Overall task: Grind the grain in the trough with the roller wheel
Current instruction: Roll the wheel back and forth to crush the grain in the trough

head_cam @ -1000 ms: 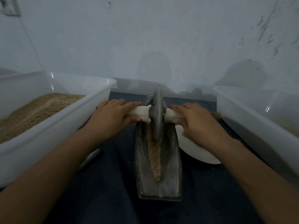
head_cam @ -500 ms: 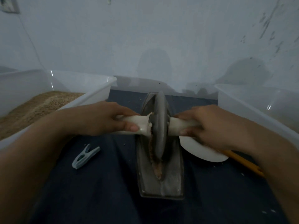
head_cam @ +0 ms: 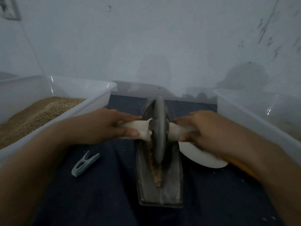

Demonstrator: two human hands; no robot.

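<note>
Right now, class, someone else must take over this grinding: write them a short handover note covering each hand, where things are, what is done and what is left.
Left hand: grips the white handle left of the wheel.
Right hand: grips the handle's right end.
Wheel: upright in the trough, about mid-length.
Grain: a brown strip in the groove, from the wheel to the near end, looking coarse.
Left tub: holds more grain.
Done: rolling is under way.
Left: roll over the near strip until fine.
</note>
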